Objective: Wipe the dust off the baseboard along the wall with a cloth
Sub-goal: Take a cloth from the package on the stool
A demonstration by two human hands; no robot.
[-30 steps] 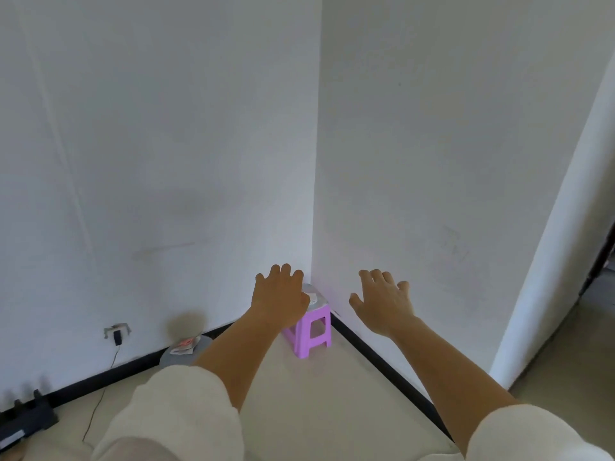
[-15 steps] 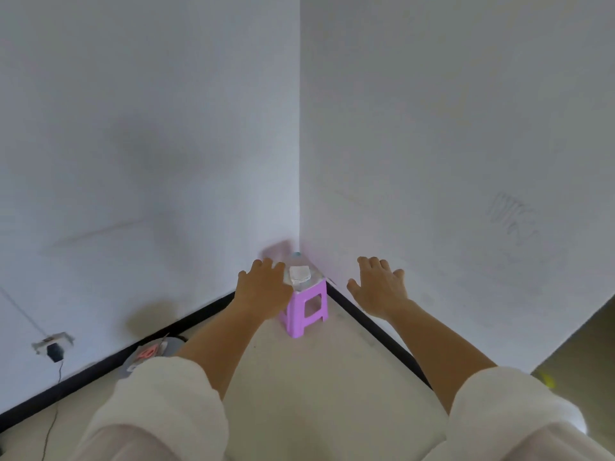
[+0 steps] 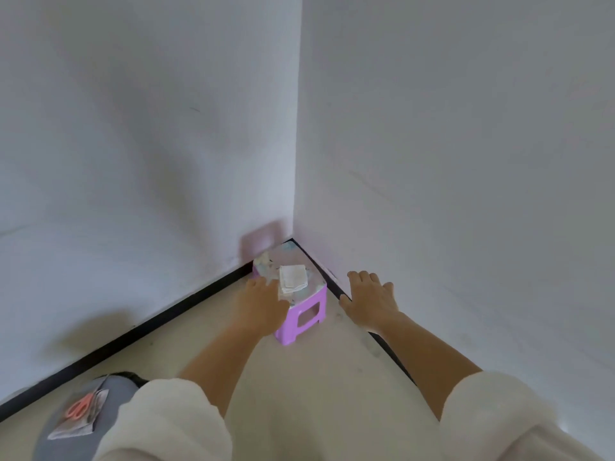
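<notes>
A folded white cloth lies on top of a small purple stool standing in the room's corner. A black baseboard runs along the foot of the left wall, and another stretch of it follows the right wall. My left hand hovers palm down at the stool's left edge, its fingertips just beside the cloth and holding nothing. To the right of the stool my right hand is spread open over the right baseboard, also with nothing in it.
Two white walls meet at the corner behind the stool. A round grey seat at the lower left carries a sheet of paper and red-handled scissors. The floor is pale beige.
The view has closed in on the corner and tilted down. Both hands have dropped toward the stool, and the cloth on its top has come into plain sight.
</notes>
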